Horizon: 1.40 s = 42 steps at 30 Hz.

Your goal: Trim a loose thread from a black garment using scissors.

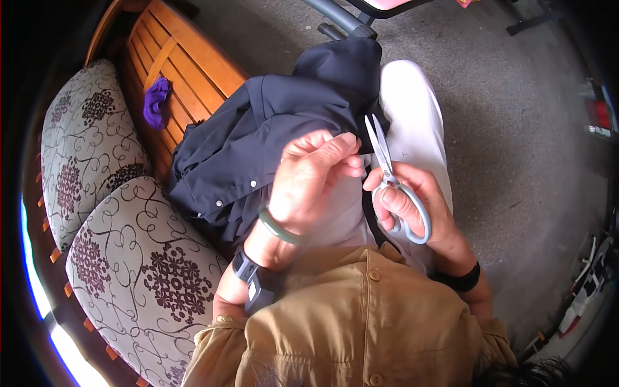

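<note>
My left hand (314, 167) is raised over my lap, its thumb and index finger pinched together. Nothing can be made out between those fingertips. In my right hand (411, 193) is a pair of scissors (384, 155) with grey handles. Their blades point away from me and stand slightly apart, close to the left fingertips. A dark navy garment (300, 104) with small pale buttons or snaps (253, 184) lies bunched across my lap and the bench, beyond and beside my left hand. White trousers (411, 101) cover my legs.
To the left runs a slatted wooden bench (193, 63) with patterned cushions (140, 261). A purple cloth item (155, 104) lies on its slats. Ahead, a grey metal furniture leg (343, 17) stands on the concrete floor (498, 140). Assorted items (580, 300) sit at the far right.
</note>
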### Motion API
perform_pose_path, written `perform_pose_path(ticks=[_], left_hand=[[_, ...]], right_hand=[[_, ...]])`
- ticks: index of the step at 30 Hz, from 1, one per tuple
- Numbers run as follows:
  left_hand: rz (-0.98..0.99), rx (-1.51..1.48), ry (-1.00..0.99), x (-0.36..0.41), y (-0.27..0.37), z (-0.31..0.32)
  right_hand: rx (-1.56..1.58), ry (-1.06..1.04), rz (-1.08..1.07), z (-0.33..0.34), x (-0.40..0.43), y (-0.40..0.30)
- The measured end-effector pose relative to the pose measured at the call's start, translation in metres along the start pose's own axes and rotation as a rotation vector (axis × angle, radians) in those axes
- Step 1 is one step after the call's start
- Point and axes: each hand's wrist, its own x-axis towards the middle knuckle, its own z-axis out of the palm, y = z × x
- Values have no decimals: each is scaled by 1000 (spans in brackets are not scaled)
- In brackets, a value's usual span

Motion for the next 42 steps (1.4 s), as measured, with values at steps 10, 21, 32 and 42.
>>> perform_pose_path(ticks=[10, 21, 32, 42], left_hand=[[199, -124, 107, -4, -19, 6], [913, 1195, 114, 10, -4, -18], [1077, 1396, 189, 18, 6, -11], [1206, 1510, 173, 25, -7, -2]], right_hand=[[-176, 118, -94, -5, -7, -6], [-127, 63, -94, -5, -5, 3], [-118, 51, -77, -1, -4, 2], [-165, 38, -23, 0, -4, 0]])
